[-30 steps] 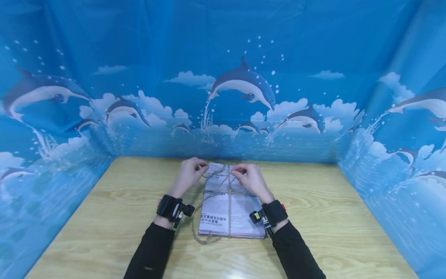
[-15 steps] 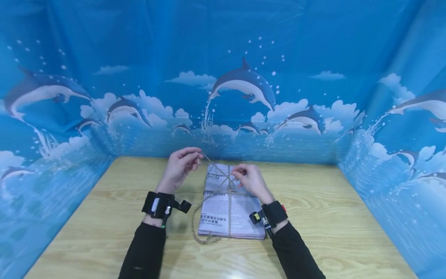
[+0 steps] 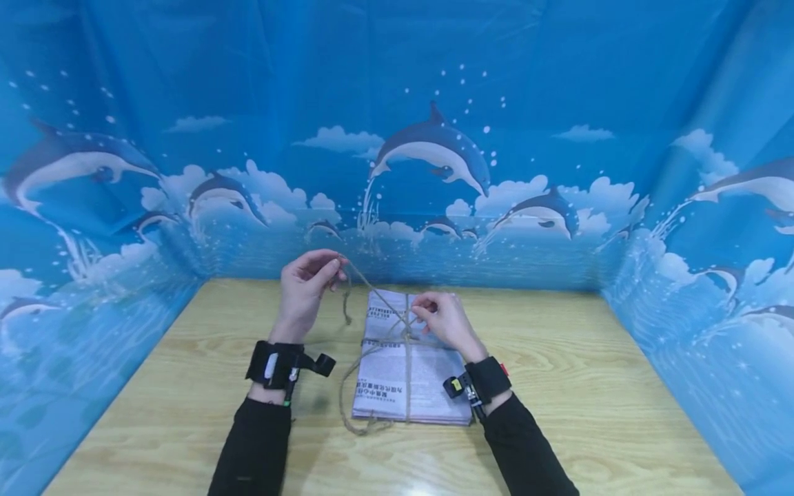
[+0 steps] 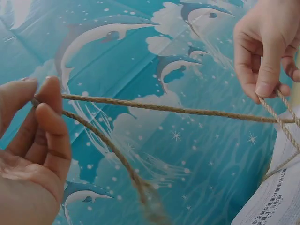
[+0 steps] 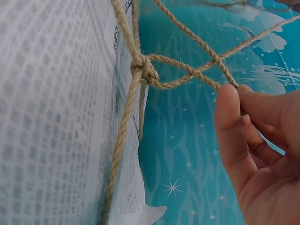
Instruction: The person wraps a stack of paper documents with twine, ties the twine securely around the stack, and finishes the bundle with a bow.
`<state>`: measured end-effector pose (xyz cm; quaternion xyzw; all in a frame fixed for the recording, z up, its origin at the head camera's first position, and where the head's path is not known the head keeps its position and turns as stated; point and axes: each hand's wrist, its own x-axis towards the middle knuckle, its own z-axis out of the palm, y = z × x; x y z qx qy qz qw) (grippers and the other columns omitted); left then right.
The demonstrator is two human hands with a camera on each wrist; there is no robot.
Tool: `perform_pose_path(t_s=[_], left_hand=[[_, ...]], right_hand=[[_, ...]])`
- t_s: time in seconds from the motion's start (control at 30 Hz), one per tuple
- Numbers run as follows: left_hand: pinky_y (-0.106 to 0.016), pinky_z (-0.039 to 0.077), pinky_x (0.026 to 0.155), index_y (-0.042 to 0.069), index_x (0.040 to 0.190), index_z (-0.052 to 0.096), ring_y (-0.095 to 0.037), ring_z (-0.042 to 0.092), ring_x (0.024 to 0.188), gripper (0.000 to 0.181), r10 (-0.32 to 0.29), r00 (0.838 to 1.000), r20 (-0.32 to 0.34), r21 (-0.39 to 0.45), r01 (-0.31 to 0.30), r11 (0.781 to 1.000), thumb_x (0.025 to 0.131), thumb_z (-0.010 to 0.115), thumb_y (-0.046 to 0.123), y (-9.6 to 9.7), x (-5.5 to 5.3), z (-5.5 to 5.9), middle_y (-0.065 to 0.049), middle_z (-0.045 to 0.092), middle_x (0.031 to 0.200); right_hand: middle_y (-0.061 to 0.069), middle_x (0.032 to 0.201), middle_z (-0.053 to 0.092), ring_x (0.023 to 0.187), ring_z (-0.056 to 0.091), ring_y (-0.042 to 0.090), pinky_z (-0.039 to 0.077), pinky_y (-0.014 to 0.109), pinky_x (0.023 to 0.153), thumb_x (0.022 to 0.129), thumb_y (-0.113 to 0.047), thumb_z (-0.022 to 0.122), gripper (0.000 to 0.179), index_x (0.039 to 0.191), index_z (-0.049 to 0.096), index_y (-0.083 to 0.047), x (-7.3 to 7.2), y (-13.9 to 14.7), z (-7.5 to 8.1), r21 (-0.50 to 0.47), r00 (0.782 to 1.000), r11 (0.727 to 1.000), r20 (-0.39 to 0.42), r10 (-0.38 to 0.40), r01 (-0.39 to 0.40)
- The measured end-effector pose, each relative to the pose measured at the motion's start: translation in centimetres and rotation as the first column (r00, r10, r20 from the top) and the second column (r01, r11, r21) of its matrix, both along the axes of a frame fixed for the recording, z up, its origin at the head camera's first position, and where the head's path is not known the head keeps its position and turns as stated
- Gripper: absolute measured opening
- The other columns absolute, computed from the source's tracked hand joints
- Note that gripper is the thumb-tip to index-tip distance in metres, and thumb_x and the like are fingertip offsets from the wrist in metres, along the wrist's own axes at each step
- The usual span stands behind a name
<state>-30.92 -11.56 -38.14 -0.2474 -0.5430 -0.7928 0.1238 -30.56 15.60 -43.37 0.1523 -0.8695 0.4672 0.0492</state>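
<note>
A flat stack of newspapers (image 3: 434,386) lies on the table, bound crosswise with twine (image 3: 409,386). A knot (image 5: 144,70) sits where the strands cross, seen close in the right wrist view. My left hand (image 3: 307,286), raised left of the stack's far end, pinches one twine strand between thumb and fingers; its frayed tail hangs below, and the strand runs taut toward the knot. My right hand (image 3: 443,317), just above the stack, pinches a bent loop of twine between thumb and forefinger. The two strands cross between the knot and my right fingertips (image 5: 228,101).
Another length of twine (image 3: 344,403) curves off the stack's left side onto the wooden table (image 3: 608,399), ending near its front corner. A blue dolphin-printed curtain (image 3: 397,138) encloses the table at the back and both sides.
My left hand has moved left and up from the stack, drawing its twine strand out straight, with the tail now hanging. My right hand has stayed nearly in place, still pinching the loop.
</note>
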Motion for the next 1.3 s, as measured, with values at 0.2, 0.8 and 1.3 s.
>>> perform_pose_path(t_s=[0.2, 0.8, 1.3], left_hand=[[-0.02, 0.041, 0.055, -0.006, 0.116, 0.064, -0.011, 0.061, 0.072, 0.029, 0.001, 0.999, 0.053, -0.154, 0.007, 0.988, 0.093, 0.067, 0.011, 0.0, 0.3, 0.4, -0.007, 0.073, 0.095], [-0.025, 0.056, 0.082, 0.006, 0.12, 0.066, -0.021, 0.07, 0.102, 0.038, -0.461, 0.885, -0.071, 0.311, 0.459, 0.832, 0.096, 0.044, -0.015, 2.5, 0.9, 0.0, -0.01, 0.072, 0.112], [-0.024, 0.057, 0.077, 0.005, 0.112, 0.065, -0.016, 0.071, 0.09, 0.021, -0.423, 0.885, 0.193, 0.164, 0.396, 0.903, 0.094, 0.059, -0.003, 4.0, 0.6, -1.7, -0.007, 0.072, 0.099]], right_hand=[[0.014, 0.086, 0.069, 0.058, 0.064, 0.018, 0.057, 0.044, 0.059, 0.096, -0.015, 0.064, 0.016, 0.105, 0.07, -0.004, 0.1, 0.0, 0.0, -0.014, 1.0, 1.0, 0.011, -0.007, 0.007], [0.011, 0.089, 0.068, 0.082, 0.067, 0.042, 0.058, 0.046, 0.062, 0.099, -0.014, 0.058, 0.02, 0.111, 0.066, -0.001, 0.1, 0.0, 0.1, -0.079, 0.998, 0.997, 0.06, -0.007, 0.012], [0.011, 0.088, 0.07, 0.082, 0.07, 0.039, 0.058, 0.045, 0.06, 0.097, -0.013, 0.061, 0.017, 0.108, 0.066, -0.001, 0.0, 0.1, 0.1, -0.102, 0.999, 0.995, 0.053, -0.004, 0.01]])
